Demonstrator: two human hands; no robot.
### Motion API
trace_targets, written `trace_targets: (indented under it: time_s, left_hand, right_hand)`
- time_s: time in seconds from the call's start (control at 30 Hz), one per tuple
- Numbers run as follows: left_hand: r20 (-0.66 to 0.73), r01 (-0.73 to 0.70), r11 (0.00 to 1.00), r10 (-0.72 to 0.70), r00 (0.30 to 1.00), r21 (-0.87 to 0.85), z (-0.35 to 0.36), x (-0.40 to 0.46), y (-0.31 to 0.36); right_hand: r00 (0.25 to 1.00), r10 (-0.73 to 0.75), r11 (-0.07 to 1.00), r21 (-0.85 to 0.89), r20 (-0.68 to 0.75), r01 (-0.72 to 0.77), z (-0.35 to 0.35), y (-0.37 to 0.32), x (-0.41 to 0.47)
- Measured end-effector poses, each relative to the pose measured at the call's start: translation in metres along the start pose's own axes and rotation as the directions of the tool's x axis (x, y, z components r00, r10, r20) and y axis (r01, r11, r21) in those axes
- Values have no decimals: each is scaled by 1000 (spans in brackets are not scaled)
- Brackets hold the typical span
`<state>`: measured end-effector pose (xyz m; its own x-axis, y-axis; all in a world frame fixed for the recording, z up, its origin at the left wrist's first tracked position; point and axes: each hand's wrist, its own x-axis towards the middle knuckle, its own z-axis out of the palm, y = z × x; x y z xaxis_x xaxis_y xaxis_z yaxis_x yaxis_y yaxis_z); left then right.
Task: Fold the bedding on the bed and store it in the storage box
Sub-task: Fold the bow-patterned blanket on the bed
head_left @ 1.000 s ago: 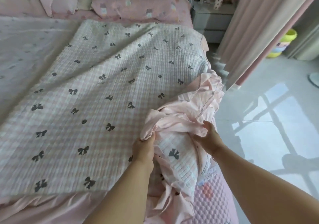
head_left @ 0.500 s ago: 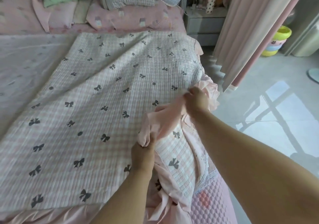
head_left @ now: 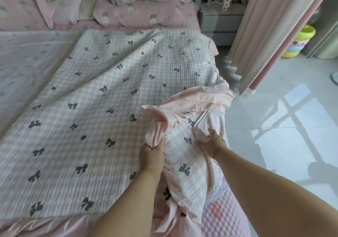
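Note:
A pink-and-white checked quilt with dark bows [head_left: 109, 98] lies spread over the bed. Its near right corner is bunched up, showing the plain pink ruffled border [head_left: 199, 101]. My left hand [head_left: 150, 154] grips a gathered bunch of that pink border. My right hand [head_left: 212, 143] grips the bunched quilt edge just to the right, at the bed's side. A strip of the bow-patterned quilt runs between my two hands. No storage box is in view.
Pillows [head_left: 142, 15] are piled at the head of the bed. A grey nightstand [head_left: 219, 23] stands beyond the bed corner, beside pink curtains [head_left: 268, 35]. Coloured rings [head_left: 298, 43] are stacked on the pale floor [head_left: 292, 127] to the right. A pink mattress pad [head_left: 223, 216] shows below.
My right hand has come back from the far ruffled edge toward me and now grips the bunched quilt near my left hand. The pink border lies stretched out further.

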<state>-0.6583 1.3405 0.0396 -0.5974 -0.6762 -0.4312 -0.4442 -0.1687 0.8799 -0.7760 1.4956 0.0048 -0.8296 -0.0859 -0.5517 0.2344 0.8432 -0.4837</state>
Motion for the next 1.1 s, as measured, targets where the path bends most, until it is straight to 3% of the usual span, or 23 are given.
trace_targets:
  time_s: [0.1, 0.2, 0.27, 0.33, 0.4, 0.43, 0.5, 0.53, 0.63, 0.73, 0.83, 0.9, 1.1]
  left_hand:
    - [-56, 23, 999, -25, 998, -25, 8, -1, -3]
    - [-117, 49, 998, -54, 992, -47, 10, -1, -4]
    - [-152, 88, 995, -93, 984, -40, 8, -2, -5]
    - [-165, 120, 992, -127, 978, -48, 6, -4, -4]
    - [-147, 122, 992, -126, 981, -39, 6, -10, 0]
    - [-132, 114, 993, -117, 984, -33, 8, -13, 2]
    - [-108, 93, 995, -96, 990, -33, 8, -21, 5]
    - [-93, 82, 996, -84, 992, -28, 8, -24, 6]
    - [-47, 5, 1000, -6, 999, -13, 4, -34, 10]
    - [17, -72, 997, 72, 997, -6, -2, -47, 17]
    - [47, -103, 994, 104, 993, -20, -5, -60, 26]
    - [-16, -114, 991, 113, 993, -65, -14, -59, 32]
    - [-237, -115, 983, 79, 968, -143, -74, -42, 58]
  right_hand:
    - [999, 51, 991, -121, -6, -52, 4, 10, 14]
    - [983, 103, 994, 45, -151, -98, -14, 35, 12]
    - [934, 269, 963, 88, -234, -255, -37, 67, 5]
    - [911, 374, 927, 51, -175, -371, -58, 82, -12]
    - [950, 254, 963, 140, -183, -230, -65, 82, -21]
    - [929, 271, 955, 195, -253, -226, -63, 81, -22]
    - [773, 455, 890, 204, -441, -408, -53, 73, -25]
    - [774, 452, 891, 191, -442, -412, -51, 61, -27]
    - [934, 201, 951, 288, -296, -113, -36, 14, -22]
    - [993, 13, 824, 563, -116, 55, -32, -35, -25]
    - [979, -205, 822, 539, -18, 182, -29, -68, -35]
    - [949, -315, 830, 492, 25, 262, -27, -88, -47]
    - [888, -459, 760, 533, 34, 372, -9, -126, -76]
